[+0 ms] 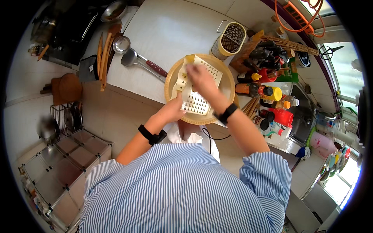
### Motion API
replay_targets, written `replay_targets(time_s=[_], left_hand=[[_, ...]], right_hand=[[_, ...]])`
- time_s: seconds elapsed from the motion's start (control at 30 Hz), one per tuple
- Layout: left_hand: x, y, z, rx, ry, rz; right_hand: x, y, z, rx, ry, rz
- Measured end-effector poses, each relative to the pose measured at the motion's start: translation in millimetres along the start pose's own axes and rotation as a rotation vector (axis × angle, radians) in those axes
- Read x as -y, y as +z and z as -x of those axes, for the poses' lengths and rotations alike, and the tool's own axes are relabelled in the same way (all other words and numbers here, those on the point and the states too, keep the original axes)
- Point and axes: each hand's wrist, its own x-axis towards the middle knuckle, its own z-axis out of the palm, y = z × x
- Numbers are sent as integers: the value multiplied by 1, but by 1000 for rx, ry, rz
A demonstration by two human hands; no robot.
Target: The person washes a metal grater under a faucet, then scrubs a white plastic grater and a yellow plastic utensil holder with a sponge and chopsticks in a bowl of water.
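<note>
A cream plastic rack (196, 103) with rows of triangular holes lies tilted inside a round yellowish plastic basin (230, 87) with a beaded rim. My left hand (171, 110) grips the rack's near left edge, thumb along its wall. Over the rack's far part is my right hand (200, 76), blurred, its fingers curled against the left wall. Whether those fingers hold something small is hidden. The basin sits at the counter's front edge, close to my body. A ladle (121, 44) and a steel wok spatula (130, 57) lie left of it, handles pointing towards the basin.
Beyond the basin stands a yellow utensil holder (230, 40) with a wire handle. To the right are a knife block (247, 54), several sauce bottles (250, 89) and a sink (304, 116). Wooden utensils (104, 61) lie at the left, near a black stove (72, 32).
</note>
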Motion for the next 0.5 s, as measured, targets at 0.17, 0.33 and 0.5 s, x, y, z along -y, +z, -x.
replay_targets(time_s=[0.17, 0.33, 0.5], left_hand=[[21, 20, -5, -166, 145, 58], [-3, 3, -2, -70, 50, 91], [2, 10, 2, -108, 58, 31]], right_hand=[[-12, 2, -14, 10, 2, 26], [-25, -22, -29, 18, -56, 179], [0, -10, 8, 96, -146, -4]])
